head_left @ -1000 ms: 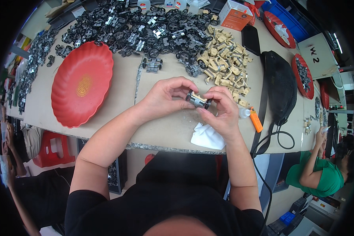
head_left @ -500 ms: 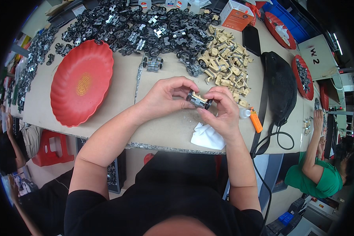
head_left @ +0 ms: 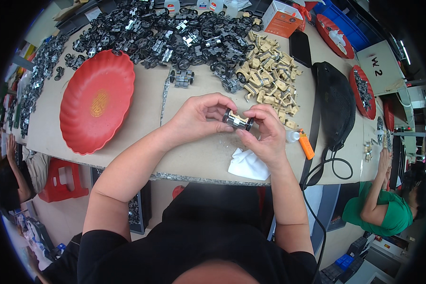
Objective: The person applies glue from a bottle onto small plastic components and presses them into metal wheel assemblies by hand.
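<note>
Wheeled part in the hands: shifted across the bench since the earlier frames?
No, no visible shift either way: the wheeled part, between the left hand and right hand, keeps its place relative to the white cloth.

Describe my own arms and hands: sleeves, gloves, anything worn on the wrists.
Short black sleeves end above the elbows, leaving the left forearm and right forearm uncovered. The left hand and right hand wear no gloves; each grip is just bare fingers and thumb. No watch, bracelet or cable shows on either wrist.
</note>
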`<move>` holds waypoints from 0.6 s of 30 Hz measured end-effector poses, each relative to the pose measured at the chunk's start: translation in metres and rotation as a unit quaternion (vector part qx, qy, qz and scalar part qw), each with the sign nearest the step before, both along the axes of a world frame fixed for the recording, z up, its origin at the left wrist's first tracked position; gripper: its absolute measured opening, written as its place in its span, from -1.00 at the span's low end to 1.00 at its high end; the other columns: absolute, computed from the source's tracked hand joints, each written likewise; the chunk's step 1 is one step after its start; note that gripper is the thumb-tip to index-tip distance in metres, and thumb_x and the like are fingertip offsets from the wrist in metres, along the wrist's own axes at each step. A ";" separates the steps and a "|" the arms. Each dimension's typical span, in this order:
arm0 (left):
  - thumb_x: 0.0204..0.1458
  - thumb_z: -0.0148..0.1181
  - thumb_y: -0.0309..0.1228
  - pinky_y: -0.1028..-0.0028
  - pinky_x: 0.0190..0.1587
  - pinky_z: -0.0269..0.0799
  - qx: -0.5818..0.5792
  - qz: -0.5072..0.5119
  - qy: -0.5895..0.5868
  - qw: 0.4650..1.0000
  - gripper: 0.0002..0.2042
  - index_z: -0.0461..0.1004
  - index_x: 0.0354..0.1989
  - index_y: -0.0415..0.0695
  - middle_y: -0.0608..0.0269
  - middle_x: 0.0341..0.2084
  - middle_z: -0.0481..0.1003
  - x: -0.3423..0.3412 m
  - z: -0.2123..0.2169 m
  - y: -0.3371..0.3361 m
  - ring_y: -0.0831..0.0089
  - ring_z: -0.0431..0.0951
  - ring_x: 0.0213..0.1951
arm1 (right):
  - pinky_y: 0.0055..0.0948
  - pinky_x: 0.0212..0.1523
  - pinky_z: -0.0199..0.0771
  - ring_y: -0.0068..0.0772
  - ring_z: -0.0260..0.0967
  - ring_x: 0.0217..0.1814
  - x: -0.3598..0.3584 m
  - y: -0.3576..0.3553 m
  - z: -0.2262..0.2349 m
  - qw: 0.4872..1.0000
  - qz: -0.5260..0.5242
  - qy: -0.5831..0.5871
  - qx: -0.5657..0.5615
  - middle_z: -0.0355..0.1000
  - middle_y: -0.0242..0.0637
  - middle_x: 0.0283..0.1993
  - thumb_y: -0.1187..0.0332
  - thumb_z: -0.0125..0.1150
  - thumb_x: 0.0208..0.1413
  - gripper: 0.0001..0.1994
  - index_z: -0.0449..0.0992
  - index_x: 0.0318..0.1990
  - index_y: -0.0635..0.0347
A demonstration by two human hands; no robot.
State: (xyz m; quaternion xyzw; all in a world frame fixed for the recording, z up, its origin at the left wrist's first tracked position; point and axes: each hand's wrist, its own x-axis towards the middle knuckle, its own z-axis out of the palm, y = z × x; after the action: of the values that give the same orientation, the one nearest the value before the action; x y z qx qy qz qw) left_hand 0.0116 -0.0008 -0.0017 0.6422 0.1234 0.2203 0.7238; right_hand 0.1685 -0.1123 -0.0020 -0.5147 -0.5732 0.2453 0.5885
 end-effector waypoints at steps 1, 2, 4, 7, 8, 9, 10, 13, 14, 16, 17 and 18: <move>-0.19 0.21 -0.67 0.55 -0.14 0.40 0.000 -0.001 0.001 1.000 -0.66 0.34 -0.17 -0.24 0.26 -0.32 0.45 0.001 0.000 0.000 0.55 0.47 -0.22 | -0.61 -0.32 0.28 -0.54 0.22 -0.32 0.001 0.000 0.000 1.000 -0.001 0.001 0.000 0.27 -0.29 -0.26 0.51 0.32 -0.33 -0.65 0.44 -0.26 0.28; -0.19 0.20 -0.67 0.55 -0.14 0.40 0.001 -0.004 0.000 1.000 -0.66 0.34 -0.17 -0.25 0.25 -0.31 0.45 0.002 0.000 0.000 0.55 0.47 -0.22 | -0.61 -0.32 0.27 -0.54 0.21 -0.32 0.002 0.000 -0.001 1.000 -0.002 0.000 0.000 0.27 -0.29 -0.26 0.51 0.33 -0.33 -0.65 0.43 -0.26 0.28; -0.18 0.20 -0.67 0.55 -0.15 0.40 0.002 -0.006 -0.004 1.000 -0.66 0.34 -0.16 -0.25 0.25 -0.31 0.45 0.001 0.000 -0.001 0.55 0.47 -0.22 | -0.61 -0.32 0.27 -0.54 0.21 -0.32 0.001 -0.001 -0.003 1.000 -0.003 -0.003 0.002 0.27 -0.29 -0.26 0.51 0.33 -0.32 -0.65 0.43 -0.26 0.28; -0.24 0.25 -0.66 0.52 -0.07 0.38 -0.016 -0.008 0.016 1.000 -0.65 0.35 -0.21 -0.26 0.23 -0.23 0.40 -0.001 0.002 0.000 0.53 0.43 -0.17 | -0.61 -0.33 0.28 -0.53 0.23 -0.32 0.002 -0.001 -0.003 1.000 0.000 -0.011 0.006 0.27 -0.29 -0.26 0.52 0.31 -0.32 -0.68 0.42 -0.29 0.27; -0.29 0.27 -0.64 0.52 -0.12 0.39 0.095 0.001 0.023 0.995 -0.66 0.37 -0.26 -0.24 0.23 -0.27 0.42 -0.002 0.004 0.001 0.50 0.45 -0.22 | -0.61 -0.33 0.28 -0.52 0.24 -0.32 0.003 -0.001 -0.002 0.999 0.015 -0.038 -0.007 0.27 -0.29 -0.27 0.53 0.29 -0.33 -0.70 0.42 -0.32 0.25; -0.34 0.29 -0.61 0.51 -0.18 0.41 0.204 0.009 0.031 0.978 -0.66 0.39 -0.30 -0.21 0.23 -0.31 0.43 -0.003 0.005 0.001 0.47 0.48 -0.26 | -0.62 -0.34 0.28 -0.51 0.25 -0.32 0.003 -0.001 -0.001 0.997 0.031 -0.064 -0.020 0.27 -0.29 -0.27 0.53 0.27 -0.33 -0.72 0.41 -0.34 0.24; -0.34 0.29 -0.61 0.51 -0.18 0.41 0.201 0.009 0.033 0.979 -0.66 0.39 -0.30 -0.21 0.23 -0.31 0.43 -0.004 0.007 0.003 0.47 0.48 -0.26 | -0.62 -0.34 0.28 -0.51 0.25 -0.32 0.002 -0.001 0.001 0.997 0.031 -0.063 -0.023 0.27 -0.29 -0.27 0.53 0.27 -0.33 -0.72 0.41 -0.34 0.24; -0.44 0.30 -0.54 0.46 -0.31 0.40 0.401 -0.011 0.082 0.912 -0.68 0.41 -0.40 -0.16 0.23 -0.40 0.44 -0.006 0.011 0.006 0.35 0.48 -0.36 | -0.60 -0.34 0.29 -0.50 0.26 -0.31 0.000 -0.002 0.006 0.990 0.071 -0.106 -0.059 0.27 -0.30 -0.28 0.54 0.25 -0.33 -0.74 0.39 -0.37 0.22; -0.45 0.30 -0.51 0.44 -0.34 0.38 0.444 0.007 0.058 0.894 -0.69 0.41 -0.42 -0.14 0.24 -0.43 0.44 -0.006 0.011 0.007 0.31 0.47 -0.38 | -0.60 -0.35 0.29 -0.50 0.26 -0.31 0.001 -0.002 0.006 0.989 0.075 -0.108 -0.064 0.27 -0.31 -0.28 0.54 0.25 -0.34 -0.74 0.39 -0.37 0.21; -0.46 0.30 -0.48 0.43 -0.37 0.37 0.484 0.023 0.033 0.874 -0.70 0.42 -0.43 -0.13 0.26 -0.46 0.44 -0.004 0.010 0.008 0.27 0.46 -0.41 | -0.59 -0.35 0.30 -0.50 0.26 -0.31 0.003 -0.002 0.006 0.988 0.077 -0.111 -0.071 0.27 -0.32 -0.29 0.54 0.25 -0.34 -0.74 0.39 -0.37 0.21; -0.43 0.28 -0.45 0.40 -0.40 0.35 0.485 0.024 0.023 0.874 -0.74 0.41 -0.46 -0.12 0.28 -0.50 0.42 -0.003 0.009 0.008 0.28 0.45 -0.43 | -0.59 -0.34 0.30 -0.50 0.26 -0.31 0.004 -0.002 0.006 0.988 0.078 -0.112 -0.073 0.27 -0.32 -0.29 0.53 0.26 -0.33 -0.73 0.39 -0.37 0.21; -0.40 0.25 -0.43 0.38 -0.42 0.33 0.488 0.026 0.014 0.872 -0.78 0.40 -0.49 -0.11 0.31 -0.55 0.40 -0.003 0.009 0.008 0.30 0.43 -0.46 | -0.58 -0.34 0.30 -0.50 0.26 -0.31 0.003 -0.001 0.006 0.987 0.082 -0.113 -0.074 0.28 -0.32 -0.29 0.53 0.26 -0.33 -0.73 0.39 -0.37 0.22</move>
State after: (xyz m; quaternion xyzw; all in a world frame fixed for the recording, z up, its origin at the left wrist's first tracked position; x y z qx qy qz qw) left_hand 0.0084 0.0068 0.0076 0.9132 0.0265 0.2621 0.3110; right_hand 0.1719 -0.1138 0.0041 -0.5326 -0.6563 0.2747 0.4584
